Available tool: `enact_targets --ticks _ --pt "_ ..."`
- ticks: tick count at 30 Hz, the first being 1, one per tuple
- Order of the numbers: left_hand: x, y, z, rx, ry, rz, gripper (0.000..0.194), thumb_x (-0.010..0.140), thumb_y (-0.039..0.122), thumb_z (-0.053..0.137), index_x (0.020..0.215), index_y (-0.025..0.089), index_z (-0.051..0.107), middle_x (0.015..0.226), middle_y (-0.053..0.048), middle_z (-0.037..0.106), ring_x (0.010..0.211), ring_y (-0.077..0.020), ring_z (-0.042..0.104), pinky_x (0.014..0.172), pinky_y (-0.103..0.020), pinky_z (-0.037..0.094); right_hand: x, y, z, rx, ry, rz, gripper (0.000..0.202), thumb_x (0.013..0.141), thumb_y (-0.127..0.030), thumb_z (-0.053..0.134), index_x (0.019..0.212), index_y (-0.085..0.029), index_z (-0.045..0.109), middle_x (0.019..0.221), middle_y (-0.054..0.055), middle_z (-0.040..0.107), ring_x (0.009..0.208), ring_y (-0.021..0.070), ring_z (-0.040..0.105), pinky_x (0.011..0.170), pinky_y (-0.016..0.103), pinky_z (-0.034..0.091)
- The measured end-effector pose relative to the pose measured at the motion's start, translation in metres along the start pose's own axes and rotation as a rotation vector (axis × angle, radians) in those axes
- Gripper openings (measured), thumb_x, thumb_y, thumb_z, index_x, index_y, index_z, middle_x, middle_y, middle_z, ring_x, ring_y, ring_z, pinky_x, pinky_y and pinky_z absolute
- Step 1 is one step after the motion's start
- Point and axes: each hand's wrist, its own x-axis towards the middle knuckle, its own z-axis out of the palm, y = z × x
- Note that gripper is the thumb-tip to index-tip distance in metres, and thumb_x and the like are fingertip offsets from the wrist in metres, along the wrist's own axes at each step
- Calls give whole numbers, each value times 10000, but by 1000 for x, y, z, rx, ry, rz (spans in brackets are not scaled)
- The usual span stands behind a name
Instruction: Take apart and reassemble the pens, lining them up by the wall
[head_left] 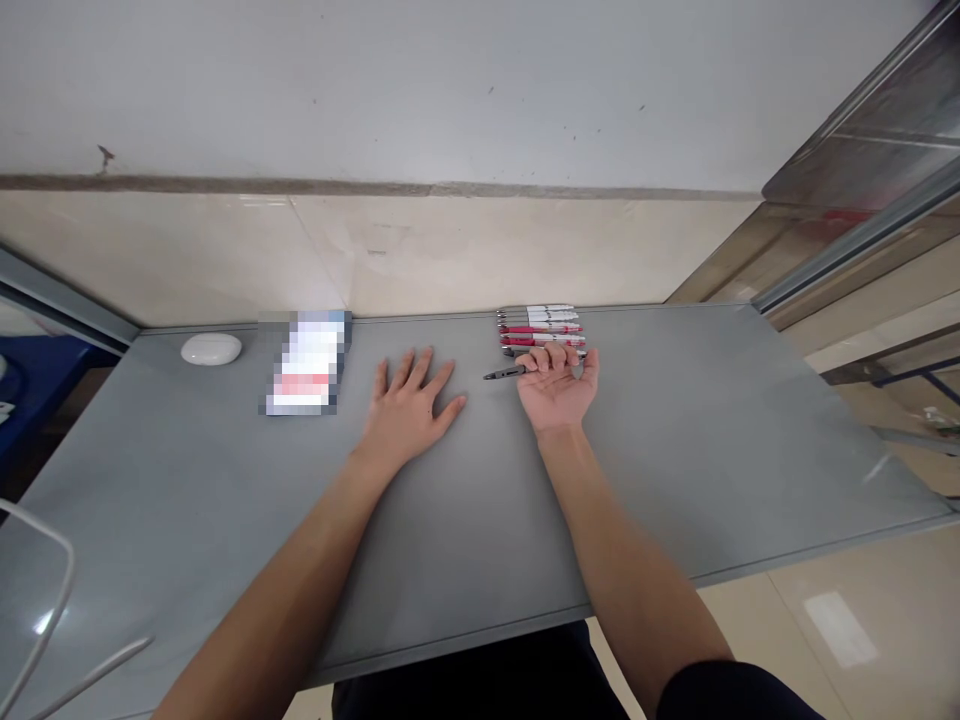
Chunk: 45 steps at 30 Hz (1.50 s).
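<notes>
Right hand (559, 385), palm up just right of frame centre, curls around a dark pen (504, 373) lying left-right (tip pointing left). Left hand (409, 400) rests flat and empty, just left.

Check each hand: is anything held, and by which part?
The right hand, palm up, has its fingers curled round a dark pen near its rear end; the tip sticks out leftward. The left hand lies flat, empty.

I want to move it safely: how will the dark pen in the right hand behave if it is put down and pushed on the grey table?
The dark pen looks thin and rigid, so it should stay straight. Its round barrel may roll on the smooth table. It seems light: the right hand holds it with curled fingers only.
</notes>
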Motion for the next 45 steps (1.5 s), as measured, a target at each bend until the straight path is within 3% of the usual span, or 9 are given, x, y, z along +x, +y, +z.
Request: enact_targets --ticks 11,18,31,37,41,45 --pt "0 0 -1 18 -11 1 572 957 548 360 1443 265 464 1560 -79 348 1444 -329 291 1176 -581 155 2 0 1 7 3 8 315 906 -321 381 645 -225 233 592 -62 268 505 113 337 508 273 374" --pt "0 0 -2 10 -9 -2 572 955 547 367 1439 261 472 1557 -84 355 1443 -331 293 1177 -578 156 1 0 0 21 2 3 324 918 -398 390 657 -231 298 602 -61 305 516 114 355 528 280 397" --pt "0 0 0 23 4 8 572 960 545 356 1437 253 474 1550 -94 366 1436 -330 306 1174 -574 162 1 0 -3 80 1 29 347 902 -385 443 634 -227 290 583 -66 310 515 113 365 527 272 399" --pt "0 0 1 2 23 12 564 957 533 376 1428 244 487 1542 -106 379 1430 -344 314 1164 -595 163 0 -1 -1 -100 30 -43 340 903 -361 395 630 -228 243 601 -60 272 516 115 346 530 280 392" --pt "0 0 2 9 32 20 561 958 530 381 1423 238 493 1537 -109 388 1426 -345 320 1162 -591 171 0 -1 -1 -95 -6 -37 324 881 -299 409 633 -223 216 614 -59 237 525 110 333 539 274 384" --pt "-1 0 2 10 39 17 559 959 532 382 1426 244 489 1540 -100 384 1426 -340 321 1165 -584 169 -2 0 1 -139 -9 -44 356 911 -411 382 636 -230 245 625 -54 232 530 116 325 539 280 390"
